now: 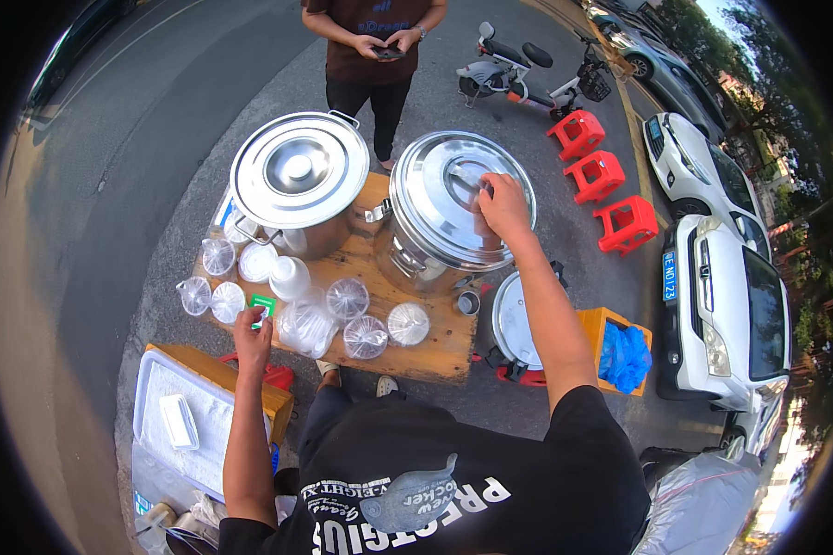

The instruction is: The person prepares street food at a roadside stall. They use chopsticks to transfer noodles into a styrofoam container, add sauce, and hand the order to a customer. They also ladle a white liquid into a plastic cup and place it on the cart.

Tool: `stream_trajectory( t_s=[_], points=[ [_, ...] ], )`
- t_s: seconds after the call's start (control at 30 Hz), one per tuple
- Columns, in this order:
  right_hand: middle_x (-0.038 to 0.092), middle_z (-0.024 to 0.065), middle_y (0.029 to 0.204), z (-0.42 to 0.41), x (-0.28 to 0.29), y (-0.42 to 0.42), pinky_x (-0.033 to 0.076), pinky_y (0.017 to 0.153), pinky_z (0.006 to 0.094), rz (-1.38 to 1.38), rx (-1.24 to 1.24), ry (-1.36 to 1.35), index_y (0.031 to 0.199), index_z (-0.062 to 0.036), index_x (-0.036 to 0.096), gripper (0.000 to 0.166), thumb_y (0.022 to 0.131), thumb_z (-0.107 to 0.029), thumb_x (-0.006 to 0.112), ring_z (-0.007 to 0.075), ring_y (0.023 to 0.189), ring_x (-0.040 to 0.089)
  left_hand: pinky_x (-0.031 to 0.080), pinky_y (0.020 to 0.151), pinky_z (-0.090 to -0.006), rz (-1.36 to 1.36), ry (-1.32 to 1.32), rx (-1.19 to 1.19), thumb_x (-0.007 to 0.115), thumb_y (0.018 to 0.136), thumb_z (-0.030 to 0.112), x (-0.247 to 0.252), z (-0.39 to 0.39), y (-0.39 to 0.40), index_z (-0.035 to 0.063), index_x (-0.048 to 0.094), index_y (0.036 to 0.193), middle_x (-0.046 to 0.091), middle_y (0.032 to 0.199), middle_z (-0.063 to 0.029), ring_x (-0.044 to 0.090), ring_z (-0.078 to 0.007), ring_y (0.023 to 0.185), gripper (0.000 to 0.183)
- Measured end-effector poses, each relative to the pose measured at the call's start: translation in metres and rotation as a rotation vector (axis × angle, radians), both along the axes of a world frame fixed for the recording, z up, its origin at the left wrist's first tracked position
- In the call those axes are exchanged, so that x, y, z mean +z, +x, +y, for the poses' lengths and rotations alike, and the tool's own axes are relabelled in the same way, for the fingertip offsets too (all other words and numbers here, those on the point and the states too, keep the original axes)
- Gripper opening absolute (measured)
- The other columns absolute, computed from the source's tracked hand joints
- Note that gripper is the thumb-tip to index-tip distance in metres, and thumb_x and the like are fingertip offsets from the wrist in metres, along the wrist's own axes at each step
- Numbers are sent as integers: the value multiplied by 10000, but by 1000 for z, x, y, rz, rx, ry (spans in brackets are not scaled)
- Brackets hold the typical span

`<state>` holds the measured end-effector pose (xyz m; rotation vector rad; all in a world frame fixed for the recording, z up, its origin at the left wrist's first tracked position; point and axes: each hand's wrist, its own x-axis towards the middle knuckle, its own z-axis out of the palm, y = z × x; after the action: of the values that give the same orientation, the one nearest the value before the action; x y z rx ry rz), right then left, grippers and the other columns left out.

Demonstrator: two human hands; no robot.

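Observation:
My right hand point(505, 208) is over the shiny metal lid point(430, 163) of the large right-hand stainless steel pot point(406, 267). Its curled fingertips are beside the lid's central handle; whether they grip it cannot be told. My left hand point(253, 340) is at the near left of the wooden table point(430, 354), fingers bent in front of a small green card point(264, 302). Contact with the card is unclear. Around it are plastic-wrapped stacks of cups or lids point(228, 302) and white foam bowls point(290, 277). A second lidded pot point(298, 173) stands at the back left.
A person point(371, 62) holding a phone stands beyond the table. To the right are a lidded pot point(517, 322), a wooden box of blue bags point(625, 357), red stools point(597, 177), an electric scooter point(520, 73) and parked cars point(718, 298). A covered bin point(180, 388) stands left.

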<state>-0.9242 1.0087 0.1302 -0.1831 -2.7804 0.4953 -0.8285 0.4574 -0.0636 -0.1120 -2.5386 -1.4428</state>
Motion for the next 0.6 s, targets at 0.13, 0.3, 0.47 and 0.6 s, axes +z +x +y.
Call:
stream_trajectory(
  t_s=[0.13,0.3,0.47,0.6],
  points=[
    [682,140,1009,-5,15,-7,528,888,435,-15,5,-2,1094,-70,737,299,818,-137,644,334,952,655,488,957,-464,47,-153,-128,716,828,46,25,32,-61,22,652,1186,620,1152,-195,607,-383,1090,365],
    [677,121,961,-32,42,-8,543,781,386,113,38,-23,1097,-49,732,310,793,-69,670,292,850,669,462,1028,-513,152,-320,-236,762,775,104,34,46,-101,39,627,1277,559,1332,-229,528,-432,1220,524],
    [672,121,934,-112,75,-46,546,742,365,218,209,-113,1095,-53,745,309,796,-29,671,279,809,669,473,902,-528,113,-379,-311,800,767,152,24,45,-123,92,583,1375,574,1118,-208,543,-422,1091,649],
    [664,114,947,-187,67,-90,547,818,404,183,336,-109,1083,-78,756,285,815,-62,663,305,886,661,474,900,-530,76,-376,-366,809,762,143,9,41,-135,102,567,1400,591,1105,-215,544,-421,1093,684]
  ],
)
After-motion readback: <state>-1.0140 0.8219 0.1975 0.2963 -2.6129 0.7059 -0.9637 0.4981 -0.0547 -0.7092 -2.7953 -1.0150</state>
